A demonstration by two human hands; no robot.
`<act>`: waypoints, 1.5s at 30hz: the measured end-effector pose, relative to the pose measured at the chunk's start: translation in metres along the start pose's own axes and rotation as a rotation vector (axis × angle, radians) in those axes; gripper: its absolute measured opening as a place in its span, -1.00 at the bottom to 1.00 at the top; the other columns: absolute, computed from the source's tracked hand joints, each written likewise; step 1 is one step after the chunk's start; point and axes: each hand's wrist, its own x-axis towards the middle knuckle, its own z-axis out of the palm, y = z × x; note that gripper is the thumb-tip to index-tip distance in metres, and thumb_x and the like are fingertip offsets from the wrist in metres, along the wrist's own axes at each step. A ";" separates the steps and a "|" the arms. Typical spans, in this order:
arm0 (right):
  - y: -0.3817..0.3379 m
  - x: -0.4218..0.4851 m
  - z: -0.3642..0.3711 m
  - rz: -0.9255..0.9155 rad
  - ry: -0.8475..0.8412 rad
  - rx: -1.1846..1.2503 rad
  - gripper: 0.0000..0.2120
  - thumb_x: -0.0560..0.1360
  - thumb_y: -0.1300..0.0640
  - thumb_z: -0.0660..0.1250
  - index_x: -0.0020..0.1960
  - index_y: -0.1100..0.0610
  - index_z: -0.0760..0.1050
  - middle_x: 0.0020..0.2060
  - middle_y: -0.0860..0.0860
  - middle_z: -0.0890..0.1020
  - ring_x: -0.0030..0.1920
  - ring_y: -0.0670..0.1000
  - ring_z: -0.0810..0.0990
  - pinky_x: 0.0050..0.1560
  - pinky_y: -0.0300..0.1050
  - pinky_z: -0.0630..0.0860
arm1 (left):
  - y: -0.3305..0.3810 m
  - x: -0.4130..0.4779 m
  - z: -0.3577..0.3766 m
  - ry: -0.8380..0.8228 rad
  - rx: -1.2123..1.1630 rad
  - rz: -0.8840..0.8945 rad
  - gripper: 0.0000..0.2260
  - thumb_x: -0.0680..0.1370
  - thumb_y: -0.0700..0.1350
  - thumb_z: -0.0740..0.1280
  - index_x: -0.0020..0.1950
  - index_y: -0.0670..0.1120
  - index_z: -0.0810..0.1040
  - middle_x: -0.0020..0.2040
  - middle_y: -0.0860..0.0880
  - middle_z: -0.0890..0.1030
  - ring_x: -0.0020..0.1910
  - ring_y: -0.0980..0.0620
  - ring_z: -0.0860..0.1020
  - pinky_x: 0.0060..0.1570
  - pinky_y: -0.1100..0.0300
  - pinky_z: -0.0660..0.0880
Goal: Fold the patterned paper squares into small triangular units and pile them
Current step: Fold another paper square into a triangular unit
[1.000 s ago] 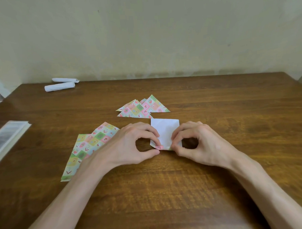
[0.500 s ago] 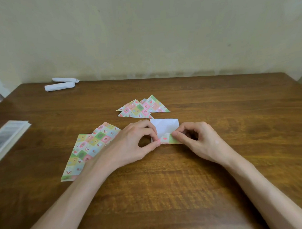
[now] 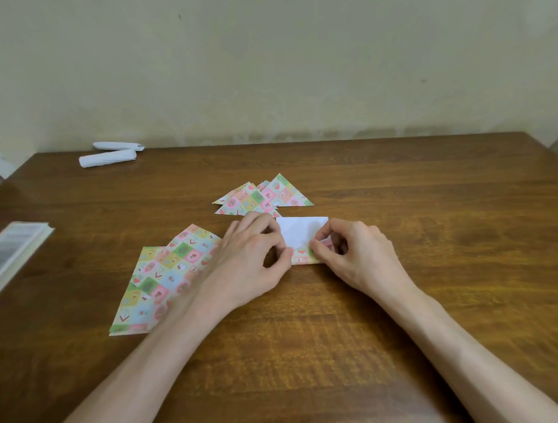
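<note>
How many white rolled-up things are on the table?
2. The front white roll lies at the far left corner of the table; the back white roll lies just behind it. No others show.

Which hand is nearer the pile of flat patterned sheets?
Left. The left hand lies against the flat patterned sheets, wrist overlapping them; the right hand is beyond, pinching the half-folded paper's far end.

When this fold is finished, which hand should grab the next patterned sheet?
Left. The left hand lies beside the flat sheets, its wrist over them; the right hand is across the half-folded paper.
</note>
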 end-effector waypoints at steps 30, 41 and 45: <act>-0.003 0.003 0.001 0.054 0.008 -0.032 -0.83 0.53 -0.15 0.39 -0.11 -0.07 0.54 -0.32 -0.18 0.58 -0.23 -0.13 0.52 -0.21 -0.09 0.38 | 0.017 0.005 -0.015 -0.047 0.068 -0.314 -0.73 0.49 0.31 0.43 -0.26 0.17 0.63 0.03 0.20 0.51 0.17 0.13 0.39 0.12 0.20 0.30; -0.003 0.003 0.002 0.038 0.000 -0.002 -0.86 0.52 -0.11 0.39 -0.11 -0.07 0.53 -0.27 -0.17 0.61 -0.20 -0.08 0.56 -0.15 -0.04 0.53 | 0.021 0.006 -0.015 -0.050 0.068 -0.385 -0.71 0.47 0.33 0.45 -0.30 0.19 0.58 0.03 0.15 0.54 0.18 0.07 0.43 0.06 0.14 0.38; -0.003 0.001 0.003 0.038 -0.011 -0.001 -0.86 0.53 -0.11 0.39 -0.09 -0.07 0.52 -0.23 -0.17 0.61 -0.16 -0.07 0.57 -0.16 -0.06 0.50 | 0.019 0.005 -0.015 -0.047 0.044 -0.387 -0.72 0.44 0.34 0.47 -0.32 0.20 0.57 0.00 0.16 0.54 0.16 0.08 0.44 0.05 0.13 0.40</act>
